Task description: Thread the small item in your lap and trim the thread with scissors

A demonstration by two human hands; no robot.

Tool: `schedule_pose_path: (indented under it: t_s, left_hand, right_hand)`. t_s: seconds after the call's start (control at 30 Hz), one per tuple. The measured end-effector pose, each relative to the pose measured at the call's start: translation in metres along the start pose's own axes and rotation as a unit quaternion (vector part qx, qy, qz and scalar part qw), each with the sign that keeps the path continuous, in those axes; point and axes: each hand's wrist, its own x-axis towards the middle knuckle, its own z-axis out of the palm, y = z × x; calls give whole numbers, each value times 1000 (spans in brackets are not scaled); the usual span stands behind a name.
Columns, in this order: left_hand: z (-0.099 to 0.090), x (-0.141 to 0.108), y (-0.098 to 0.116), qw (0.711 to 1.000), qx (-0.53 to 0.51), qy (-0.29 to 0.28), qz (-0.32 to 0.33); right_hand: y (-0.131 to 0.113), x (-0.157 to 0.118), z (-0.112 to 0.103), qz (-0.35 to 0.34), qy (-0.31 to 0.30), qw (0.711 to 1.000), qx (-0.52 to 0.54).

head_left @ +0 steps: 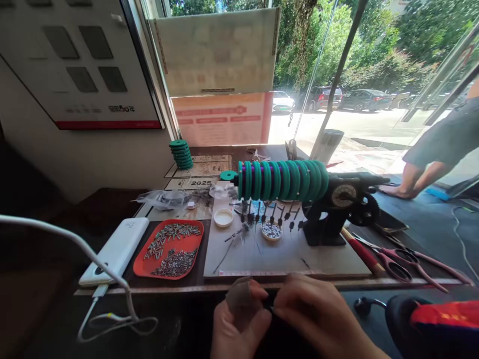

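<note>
Just below the table's front edge, my left hand [241, 315] has its fingers curled and pressed together, with a greyish wrap on one finger. Close to its right, my right hand [312, 310] is pinched. A small dark thing shows between the fingertips of both hands, too small to name. Beyond them a grey board [262, 259] carries a round dish of small white beads [272, 230], an off-white lid [223, 218] and several dark hanging pieces. Above it extends a row of green discs [284, 180] on a black hand-cranked machine [325, 224].
To the left are a red tray [168, 249] of small metal parts and a white power bank [114, 252] with a cable. Scissors [402, 262] lie at the right. Green discs are stacked [181, 154] at the back left. A person's legs [426, 169] show outside.
</note>
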Motion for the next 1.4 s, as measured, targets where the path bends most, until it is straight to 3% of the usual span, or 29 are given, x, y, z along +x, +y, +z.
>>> schedule_pose_path:
  t_s: [0.13,0.47,0.7,0.93,1.1,1.27,1.4]
  left_hand:
    - [7,2,-7,989,-139,5,-40]
    - [9,-7,-6,964,-225,-64,-127]
    - [9,-9,-2,968,-204,-65,-132]
    - [-1,-10,1,965,-163,-112,-172]
    - [-6,-11,-1,964,-170,-144,-145]
    - [-5,-9,-3,962,-194,-124,-149]
    - [-3,-9,-4,951,-247,-93,-163]
  right_hand:
    - [-7,-1,8,27,-35,999,32]
    - [-15,1,-3,197,-170,966,3]
    - [-17,5,-11,161,-203,966,-11]
    - [-12,6,-8,143,-248,958,-3]
    - [-5,4,1,96,-228,969,-19]
    - [-4,4,4,89,-209,974,-25]
    - [-15,8,-1,139,-230,963,-16]
